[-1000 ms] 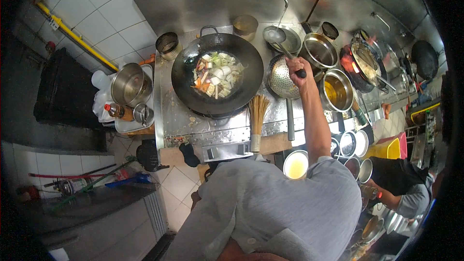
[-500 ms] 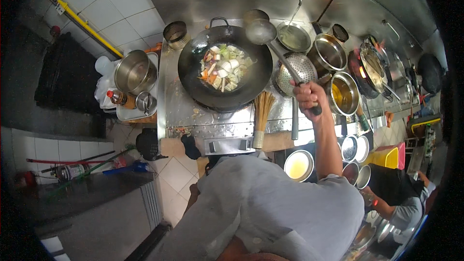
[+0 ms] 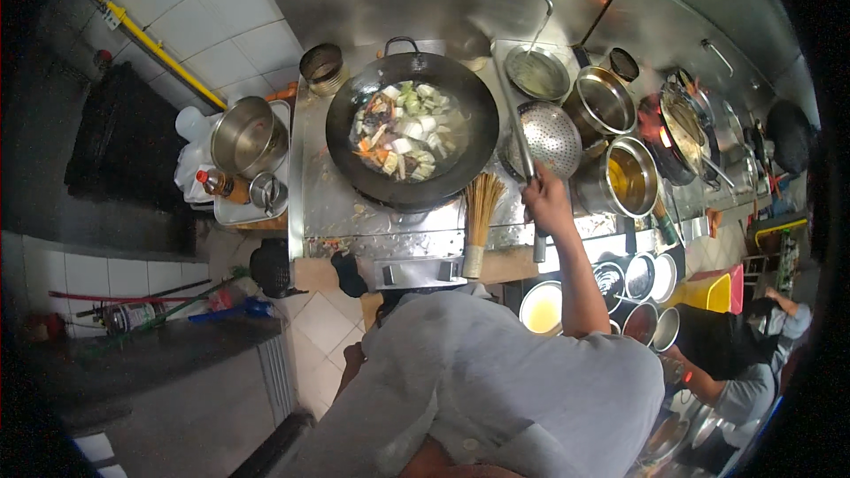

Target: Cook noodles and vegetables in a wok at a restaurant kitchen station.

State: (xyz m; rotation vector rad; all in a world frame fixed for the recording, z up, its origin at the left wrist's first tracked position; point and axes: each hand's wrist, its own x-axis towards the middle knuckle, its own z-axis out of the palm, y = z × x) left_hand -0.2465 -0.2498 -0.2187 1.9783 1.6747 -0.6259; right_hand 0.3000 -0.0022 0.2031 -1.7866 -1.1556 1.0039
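My right hand [image 3: 547, 202] is closed around the handle of a long ladle [image 3: 526, 155], to the right of the black wok [image 3: 341, 146]. The handle slants up and away; the ladle's bowl is blurred against the steel behind the wok. Chopped vegetables [image 3: 412, 128], white, green and orange pieces, lie in pale liquid inside the wok. Low beside my body hangs my left hand [image 3: 353, 359], mostly hidden by my clothing, its fingers unclear. A bamboo brush [image 3: 482, 212] rests on the stove edge between the wok and my right hand.
Right of the wok lie a perforated strainer [image 3: 551, 142], a basin under a tap [image 3: 537, 75], and a pot of yellow liquid [image 3: 630, 179]. Flames show by another wok [image 3: 682, 128]. A tray [image 3: 252, 211] with a steel pot stands left. A co-worker's arm [image 3: 699, 376] is at lower right.
My right hand has moved down and slightly left with the ladle, whose bowl has shifted toward the back. More pale liquid shows in the wok, and the vegetables have spread.
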